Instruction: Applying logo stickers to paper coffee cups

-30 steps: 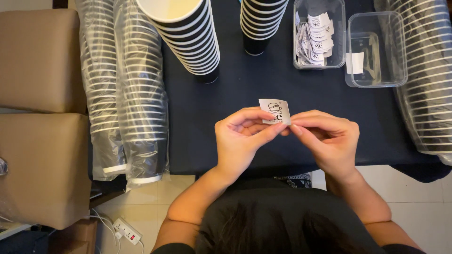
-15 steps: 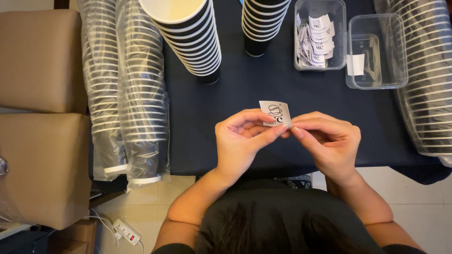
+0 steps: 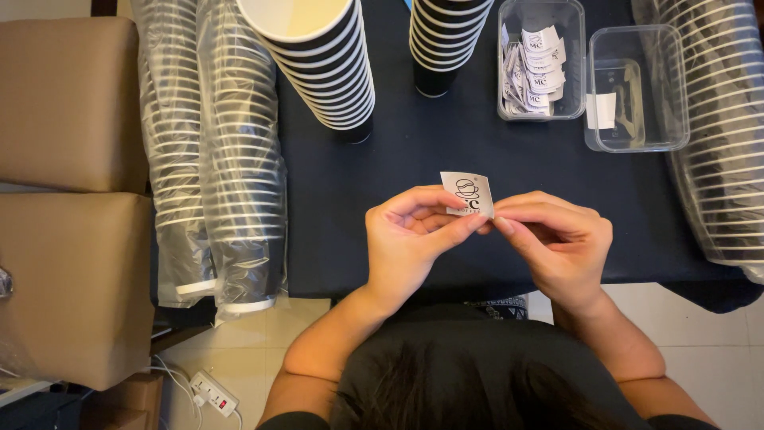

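I see small white sticker (image 3: 468, 193) at frame centre, pinched between left hand (image 3: 414, 239) and right hand (image 3: 557, 243); long axis level, left fingertips nearer, over dark counter (image 3: 414, 151).

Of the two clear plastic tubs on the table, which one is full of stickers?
The left tub, beside the short cup stack; the right tub holds only a scrap or two.

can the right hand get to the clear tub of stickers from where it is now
Probably yes: the right hand is busy pinching a sticker with the left hand, but only bare dark table lies between it and the open sticker tub.
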